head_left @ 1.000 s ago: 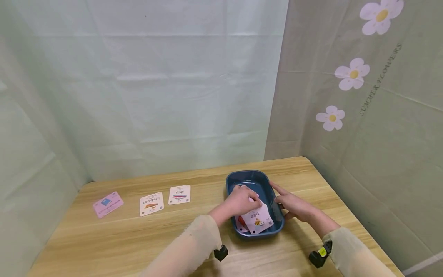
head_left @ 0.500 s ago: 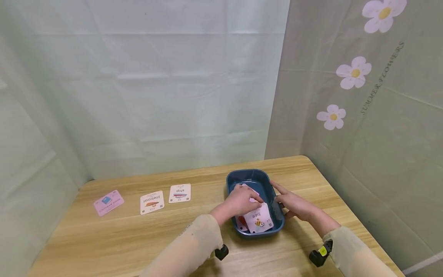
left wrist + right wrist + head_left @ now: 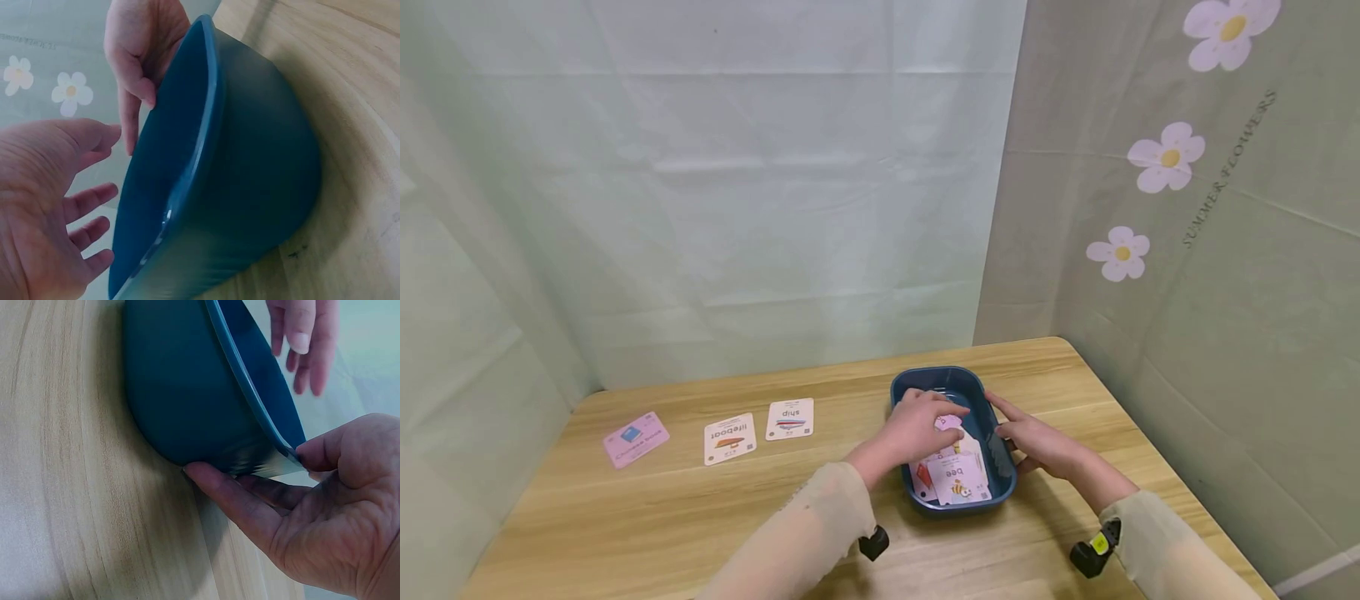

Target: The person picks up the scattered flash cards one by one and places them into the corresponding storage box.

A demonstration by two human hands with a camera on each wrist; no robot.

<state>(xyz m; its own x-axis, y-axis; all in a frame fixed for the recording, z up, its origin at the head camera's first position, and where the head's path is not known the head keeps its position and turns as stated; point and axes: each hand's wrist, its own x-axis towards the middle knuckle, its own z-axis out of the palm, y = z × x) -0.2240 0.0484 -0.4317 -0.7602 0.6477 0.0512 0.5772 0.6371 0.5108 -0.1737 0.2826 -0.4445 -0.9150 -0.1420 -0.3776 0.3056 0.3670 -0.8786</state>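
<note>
A dark blue rectangular box [image 3: 958, 510] stands on the table with several picture cards lying in it. On top shows a bee card [image 3: 958, 482], over pink cards partly hidden by my left hand [image 3: 917, 427]. That hand hovers over the box opening, and in the left wrist view its fingers [image 3: 94, 203] are spread with nothing between them. My right hand [image 3: 1037, 446] holds the box at its right side. In the right wrist view, the thumb is at the rim and the fingers [image 3: 234, 500] lie along the outer wall.
Left of the box on the wooden table [image 3: 700, 525] lie a ship card [image 3: 790, 419], a lifeboat card [image 3: 730, 439] and, farther left, a pink Chinese book card [image 3: 635, 439]. Pale curtains [image 3: 775, 208] rise behind and on both sides of the table.
My left hand has let go of the cards and lifted slightly, its fingers spreading. The bee card now lies flatter and turned a little, with more cards showing beneath. My right hand has stayed put.
</note>
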